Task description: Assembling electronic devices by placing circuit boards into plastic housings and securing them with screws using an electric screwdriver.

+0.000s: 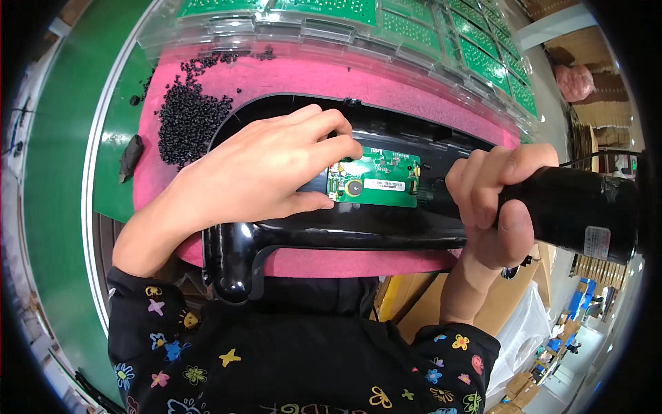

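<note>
A green circuit board (386, 183) with a white label and a round part lies inside a long black plastic housing (358, 231). My left hand (276, 162) spans the board's left end, thumb at its lower edge and index fingertip at its upper edge; the other fingers are curled. My right hand (493, 200) is wrapped round the narrower end of a black cylindrical electric screwdriver (583, 210), just right of the board. The tool lies tilted, with its thick end toward the right. Its tip is hidden by my hand.
Small black screws (189, 124) lie heaped on the pink mat (289, 76) at the left. A dark scrap (130, 159) rests on the green tabletop (62, 172). Clear plastic trays (324, 31) with green boards stand behind. Cardboard (441, 303) is below the mat at right.
</note>
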`<state>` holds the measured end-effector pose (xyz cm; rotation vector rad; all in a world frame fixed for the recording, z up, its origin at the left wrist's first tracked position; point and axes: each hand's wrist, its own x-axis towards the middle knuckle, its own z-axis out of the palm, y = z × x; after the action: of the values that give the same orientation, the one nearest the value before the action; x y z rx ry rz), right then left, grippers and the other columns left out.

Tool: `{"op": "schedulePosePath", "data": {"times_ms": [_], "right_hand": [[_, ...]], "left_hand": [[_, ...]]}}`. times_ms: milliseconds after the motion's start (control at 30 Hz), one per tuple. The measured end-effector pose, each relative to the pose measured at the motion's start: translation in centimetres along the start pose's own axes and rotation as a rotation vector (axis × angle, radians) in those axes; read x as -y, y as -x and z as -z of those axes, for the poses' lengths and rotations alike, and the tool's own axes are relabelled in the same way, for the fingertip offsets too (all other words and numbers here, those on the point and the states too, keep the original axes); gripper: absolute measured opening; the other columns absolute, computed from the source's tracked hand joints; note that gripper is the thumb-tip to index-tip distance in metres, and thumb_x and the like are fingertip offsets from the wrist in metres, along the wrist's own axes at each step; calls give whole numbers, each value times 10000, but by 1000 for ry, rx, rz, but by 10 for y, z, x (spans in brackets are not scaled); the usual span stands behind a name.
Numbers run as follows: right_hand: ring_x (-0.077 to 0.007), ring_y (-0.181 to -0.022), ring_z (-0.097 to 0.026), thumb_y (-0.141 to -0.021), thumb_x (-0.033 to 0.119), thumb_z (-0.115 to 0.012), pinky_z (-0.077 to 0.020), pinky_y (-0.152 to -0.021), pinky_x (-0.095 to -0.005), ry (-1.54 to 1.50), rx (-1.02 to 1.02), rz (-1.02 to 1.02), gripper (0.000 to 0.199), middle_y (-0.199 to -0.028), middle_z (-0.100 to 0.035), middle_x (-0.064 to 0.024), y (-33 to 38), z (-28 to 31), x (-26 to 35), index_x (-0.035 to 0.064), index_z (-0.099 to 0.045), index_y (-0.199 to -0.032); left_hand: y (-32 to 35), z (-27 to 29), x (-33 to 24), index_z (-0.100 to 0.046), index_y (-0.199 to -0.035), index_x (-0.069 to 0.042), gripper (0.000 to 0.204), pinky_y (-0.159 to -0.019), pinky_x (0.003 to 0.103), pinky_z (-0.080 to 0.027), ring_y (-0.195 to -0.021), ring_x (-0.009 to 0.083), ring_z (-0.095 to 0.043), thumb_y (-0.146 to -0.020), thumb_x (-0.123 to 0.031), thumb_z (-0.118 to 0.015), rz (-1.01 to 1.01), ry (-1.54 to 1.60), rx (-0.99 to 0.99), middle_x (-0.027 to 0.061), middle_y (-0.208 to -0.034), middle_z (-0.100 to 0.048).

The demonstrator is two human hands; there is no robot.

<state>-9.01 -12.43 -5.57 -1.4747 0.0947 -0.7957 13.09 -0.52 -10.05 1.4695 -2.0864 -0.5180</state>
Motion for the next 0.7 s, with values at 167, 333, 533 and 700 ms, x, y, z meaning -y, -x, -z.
{"op": "schedulePosePath", "data": {"times_ms": [167, 333, 533, 700], "right_hand": [[-87, -501, -396, -861, 303, -682, -330, -526, -267, 20, -60, -5, 356, -624, -451, 34, 1, 6, 2, 94, -465, -1052], [-108, -641, -458, -948, 236, -608, -402, -685, -298, -417, -358, -39, 267, -710, -476, 16, 2, 29, -1, 55, -489, -1103], [-258, -1000, -554, -903, 94, -602, -366, -1073, -638, -638, -906, -46, 212, -1070, -578, -135, -2, 51, -6, 12, -537, -1087], [-192, -1006, -541, -889, 57, -584, -370, -1041, -612, -355, -847, 49, 132, -1008, -571, -68, 4, 41, -19, 36, -539, -1012]], "left_hand": [[-1, 7, -6, -583, -1176, -54, 586, -879, 415, -501, -1064, 319, -564, -645, -114, -826, -1, -12, -72, 98, -1172, -555], [-5, 31, 2, -630, -1112, -18, 350, -918, 407, -467, -1066, 297, -590, -780, -71, -729, -14, -113, -520, 109, -1084, -624], [0, 15, 8, -613, -1155, -34, 314, -896, 414, -485, -1018, 358, -593, -856, -103, -680, 155, -245, -252, 159, -1042, -620], [-3, 22, 3, -618, -1063, -9, 228, -801, 424, -488, -936, 380, -601, -855, -88, -668, 210, -245, -197, 161, -962, -586]]}}
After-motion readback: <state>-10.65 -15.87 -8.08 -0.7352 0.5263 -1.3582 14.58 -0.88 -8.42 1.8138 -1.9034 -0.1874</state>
